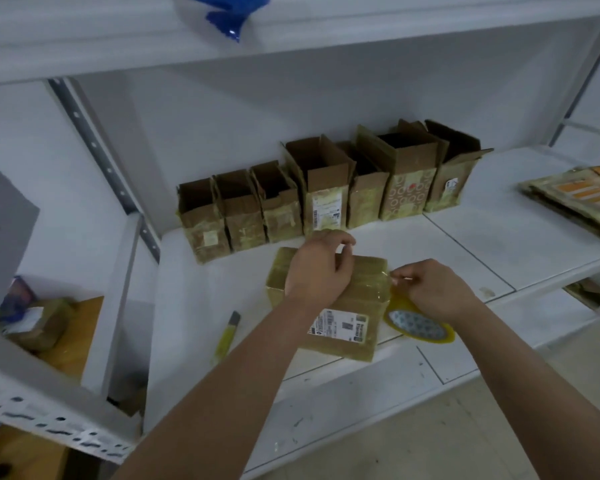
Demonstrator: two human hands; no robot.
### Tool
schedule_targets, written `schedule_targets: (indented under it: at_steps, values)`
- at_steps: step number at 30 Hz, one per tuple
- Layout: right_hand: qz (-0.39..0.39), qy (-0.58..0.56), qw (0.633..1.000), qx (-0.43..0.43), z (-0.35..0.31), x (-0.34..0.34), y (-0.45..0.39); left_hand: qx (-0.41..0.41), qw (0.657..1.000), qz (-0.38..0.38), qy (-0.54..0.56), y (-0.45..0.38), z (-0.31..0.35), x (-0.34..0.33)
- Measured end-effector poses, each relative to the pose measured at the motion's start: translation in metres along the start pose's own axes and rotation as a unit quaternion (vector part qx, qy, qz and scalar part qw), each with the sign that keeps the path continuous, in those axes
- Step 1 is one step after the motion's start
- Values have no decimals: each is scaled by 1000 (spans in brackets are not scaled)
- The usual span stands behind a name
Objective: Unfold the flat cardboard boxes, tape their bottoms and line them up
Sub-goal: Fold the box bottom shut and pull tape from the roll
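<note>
Brown taped cardboard box [340, 306]: upturned on white shelf [482, 237]. Left hand [317, 268] presses its top, fingers curled. Right hand [430, 289] pinches clear tape at the right edge, yellow tape roll [418, 325] just below.

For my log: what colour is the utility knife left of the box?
Yellow utility knife; head view.

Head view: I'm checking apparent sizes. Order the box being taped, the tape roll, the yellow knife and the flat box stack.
1. box being taped
2. flat box stack, partly cut off
3. tape roll and yellow knife: too alike to rank
</note>
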State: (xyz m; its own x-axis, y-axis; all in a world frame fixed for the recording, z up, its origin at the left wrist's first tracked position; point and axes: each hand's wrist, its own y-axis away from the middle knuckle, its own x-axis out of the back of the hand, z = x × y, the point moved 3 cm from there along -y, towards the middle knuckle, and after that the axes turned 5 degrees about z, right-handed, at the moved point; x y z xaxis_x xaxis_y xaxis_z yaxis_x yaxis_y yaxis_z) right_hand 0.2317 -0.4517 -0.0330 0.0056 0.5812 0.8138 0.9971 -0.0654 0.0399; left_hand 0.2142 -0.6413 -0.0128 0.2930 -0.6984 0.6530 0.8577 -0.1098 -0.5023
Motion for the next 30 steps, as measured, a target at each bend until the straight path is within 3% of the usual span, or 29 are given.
schedule_targets:
  at_steps: [2, 4, 7, 9, 11, 13, 14, 19, 24, 27, 30]
  values:
    - [8, -25, 1000, -11, 3, 2, 1, -39, 996, 74, 40, 7, -8, 21]
    - [12, -50, 999, -17, 6, 2, 2, -29, 988, 147, 26, 17, -32, 43]
    - [21, -69, 997, -19, 6, 1, 1, 116, 968, 220, -5, 43, -89, 70]
    - [22, -76, 997, -18, 5, 0, 0, 250, 956, 137, -73, 64, -126, 70]
    - [21, -79, 997, -17, 6, 0, -1, 344, 923, -50, -165, 88, -154, 56]
    - [20, -76, 997, -17, 6, 1, -2, 331, 890, -182, -257, 110, -170, 40]
    - [19, -74, 997, -18, 5, 1, -2, 316, 883, -199, -284, 116, -174, 36]
    - [18, -73, 997, -24, 4, 0, -3, 346, 897, -112, -250, 115, -173, 38]
    - [19, -83, 996, -25, 5, -1, -3, 329, 906, -81, -252, 116, -169, 48]
    - [18, -92, 995, -24, 6, -1, -5, 345, 889, -84, -289, 114, -167, 53]
    - [14, -94, 995, -22, 7, 0, -6, 420, 862, -118, -259, 109, -175, 56]
